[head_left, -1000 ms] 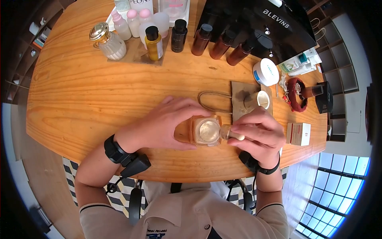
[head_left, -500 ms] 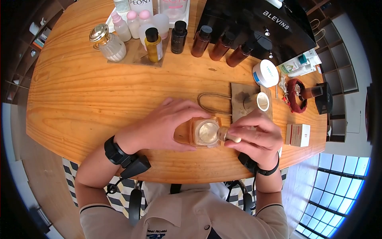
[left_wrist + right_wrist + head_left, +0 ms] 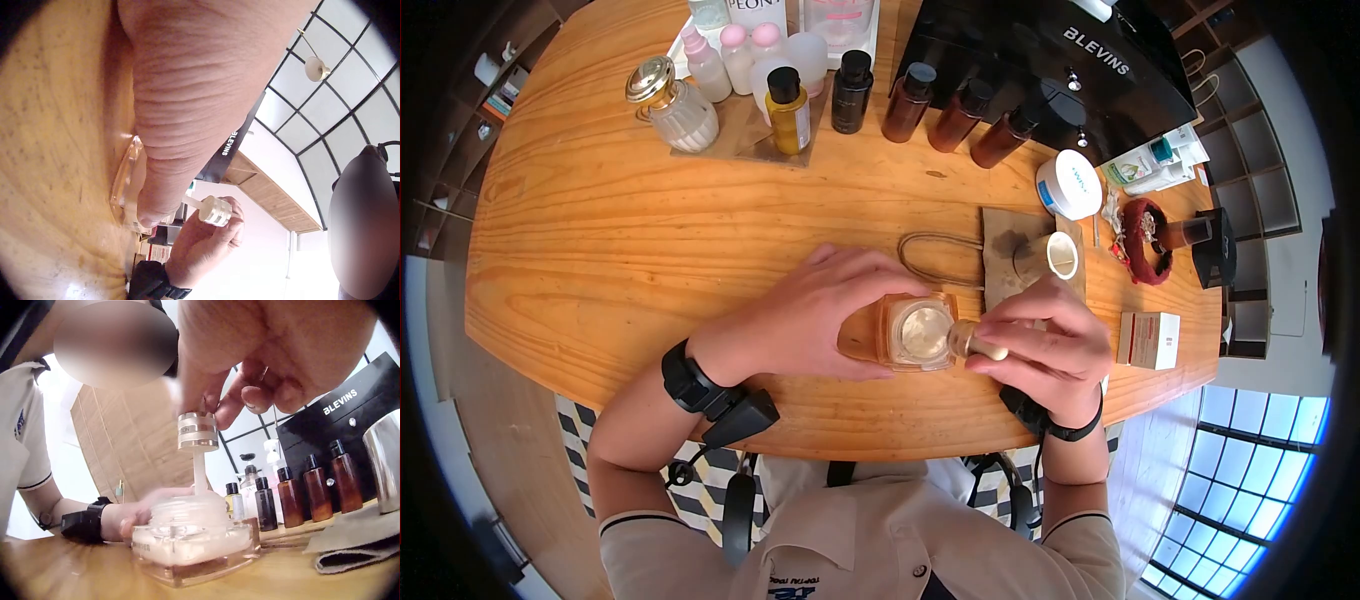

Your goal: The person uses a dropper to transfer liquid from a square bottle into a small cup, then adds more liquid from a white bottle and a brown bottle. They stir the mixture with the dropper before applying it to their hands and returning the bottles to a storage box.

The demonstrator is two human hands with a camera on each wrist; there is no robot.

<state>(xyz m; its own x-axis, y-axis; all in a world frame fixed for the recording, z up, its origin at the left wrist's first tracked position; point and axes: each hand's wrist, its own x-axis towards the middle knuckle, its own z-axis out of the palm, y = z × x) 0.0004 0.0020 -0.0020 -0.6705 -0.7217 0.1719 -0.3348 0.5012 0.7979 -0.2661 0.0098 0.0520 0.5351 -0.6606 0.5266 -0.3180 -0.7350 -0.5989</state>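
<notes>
A square clear glass jar (image 3: 888, 345) with white cream (image 3: 925, 330) inside stands uncapped on the wooden table. My left hand (image 3: 805, 312) holds it from the left, thumb and fingers curled round its sides. Above the jar's right edge, my right hand (image 3: 1050, 345) pinches a dropper (image 3: 962, 338) by its banded cap. In the right wrist view the dropper (image 3: 198, 434) points down, and its pale tube (image 3: 199, 470) overlaps the jar's threaded neck (image 3: 190, 514). The tube's lower end is hidden behind or within the neck. The left wrist view also shows the cap (image 3: 215, 211) between the right fingers.
Behind the right hand, a brown paper bag (image 3: 1002, 228) carries a small open bottle or cup (image 3: 1061, 255). A white lidded tub (image 3: 1069, 184), several dark bottles (image 3: 905, 103) and a black BLEVINS box (image 3: 1020, 45) stand farther back. A small carton (image 3: 1152, 338) sits at right.
Over the first half second my right hand and the dropper shifted slightly left, closer over the jar's edge. Since then they have hardly moved. The left hand keeps its hold on the jar.
</notes>
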